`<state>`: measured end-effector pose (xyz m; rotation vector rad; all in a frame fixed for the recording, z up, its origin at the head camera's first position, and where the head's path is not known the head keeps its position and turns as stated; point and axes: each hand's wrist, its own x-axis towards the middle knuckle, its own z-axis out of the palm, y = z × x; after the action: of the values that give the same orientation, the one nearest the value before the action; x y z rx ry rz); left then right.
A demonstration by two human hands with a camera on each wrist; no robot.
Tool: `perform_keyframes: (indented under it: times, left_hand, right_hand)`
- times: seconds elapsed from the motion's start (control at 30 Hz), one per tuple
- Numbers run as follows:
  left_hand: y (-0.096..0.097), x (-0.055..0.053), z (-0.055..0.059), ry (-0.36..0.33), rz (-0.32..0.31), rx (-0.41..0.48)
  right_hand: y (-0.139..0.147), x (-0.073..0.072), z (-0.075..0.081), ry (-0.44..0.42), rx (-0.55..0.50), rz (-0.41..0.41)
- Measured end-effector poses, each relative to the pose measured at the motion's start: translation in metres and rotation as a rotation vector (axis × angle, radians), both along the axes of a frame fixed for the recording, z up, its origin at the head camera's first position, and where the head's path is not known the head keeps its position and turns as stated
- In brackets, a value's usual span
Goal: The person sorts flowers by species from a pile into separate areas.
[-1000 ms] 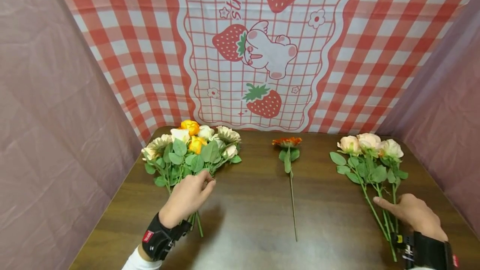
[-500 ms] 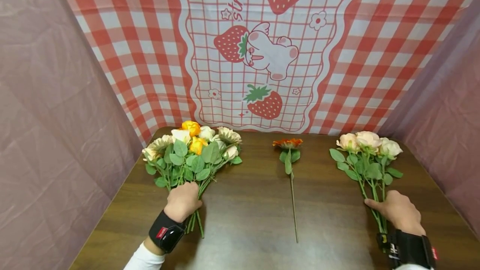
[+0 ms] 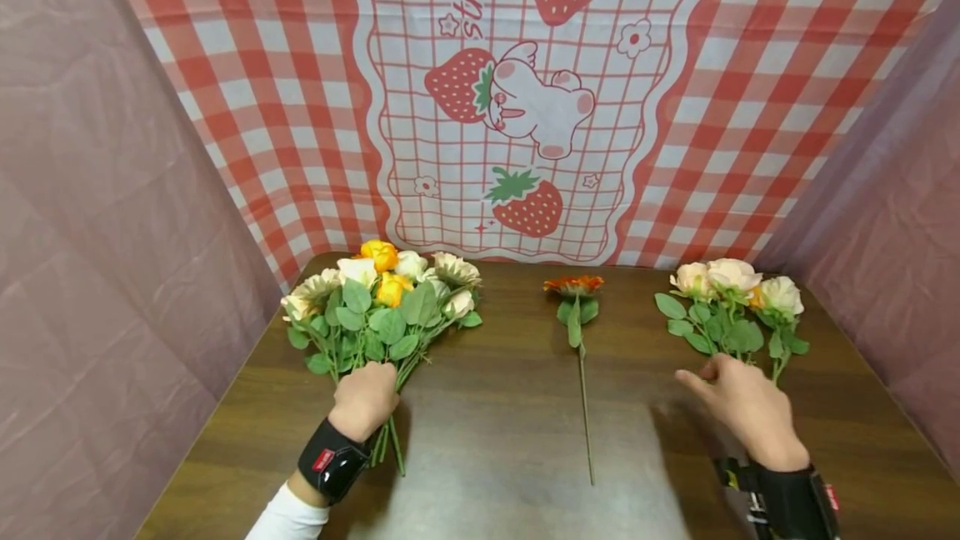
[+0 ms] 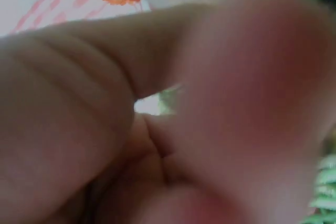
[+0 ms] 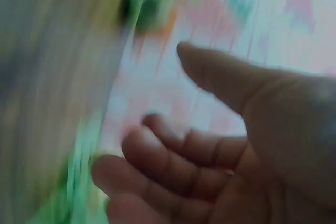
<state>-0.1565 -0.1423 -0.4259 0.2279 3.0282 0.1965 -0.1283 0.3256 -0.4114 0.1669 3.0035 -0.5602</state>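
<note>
At the left of the table lies a bunch of artificial flowers, with orange and cream blooms (image 3: pixel 392 288) over green leaves. My left hand (image 3: pixel 366 400) is curled round its stems (image 3: pixel 386 444), just below the leaves. In the left wrist view the thumb and fingers (image 4: pixel 247 87) are bent close together, with bits of green at the right edge. My right hand (image 3: pixel 746 411) is over the stems of a smaller bunch of pale roses (image 3: pixel 733 276). Its thumb is spread and its fingers (image 5: pixel 173 166) are loosely bent, with nothing between them in the right wrist view.
Between the two bunches lies a single orange flower (image 3: pixel 573 286) with a long thin stem. The wooden table (image 3: pixel 510 423) ends at a red-and-white checked cloth (image 3: pixel 292 107) with strawberry prints. Pink cloth hangs at both sides.
My left hand came down from above the left bunch onto its stems and has stayed there. My right hand moved left and away from beside the rose stems, its thumb toward the middle.
</note>
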Motion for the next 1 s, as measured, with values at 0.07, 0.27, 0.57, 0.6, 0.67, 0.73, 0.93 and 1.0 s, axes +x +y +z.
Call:
perform_keyframes:
  times: [0.07, 0.27, 0.57, 0.6, 0.67, 0.73, 0.93, 1.0]
  left_hand:
    - [0.0, -0.001, -0.001, 0.005, -0.003, 0.042]
    - [-0.001, -0.004, 0.001, -0.003, 0.003, 0.182]
    - [-0.008, -0.008, 0.011, 0.113, 0.036, 0.291]
    - [-0.009, -0.008, 0.012, 0.12, 0.044, 0.304]
    - [-0.01, -0.008, 0.015, 0.128, 0.06, 0.329]
    - [-0.01, -0.008, 0.018, 0.135, 0.069, 0.345]
    - [-0.01, -0.005, 0.025, 0.127, 0.086, 0.39]
    - [-0.009, -0.004, 0.027, 0.141, 0.091, 0.395]
  right_hand:
    - [-0.037, -0.001, -0.004, 0.016, -0.012, 0.115]
    - [-0.111, 0.003, -0.037, -0.067, -0.051, 0.298]
    - [-0.117, 0.001, -0.054, 0.01, -0.062, 0.261]
    - [-0.115, 0.001, -0.054, 0.017, -0.057, 0.257]
    - [-0.111, -0.001, -0.054, 0.03, -0.052, 0.25]
    - [-0.108, -0.003, -0.054, 0.042, -0.048, 0.248]
    - [-0.102, -0.008, -0.054, 0.047, -0.057, 0.24]
    - [-0.1, -0.009, -0.054, 0.04, -0.061, 0.242]
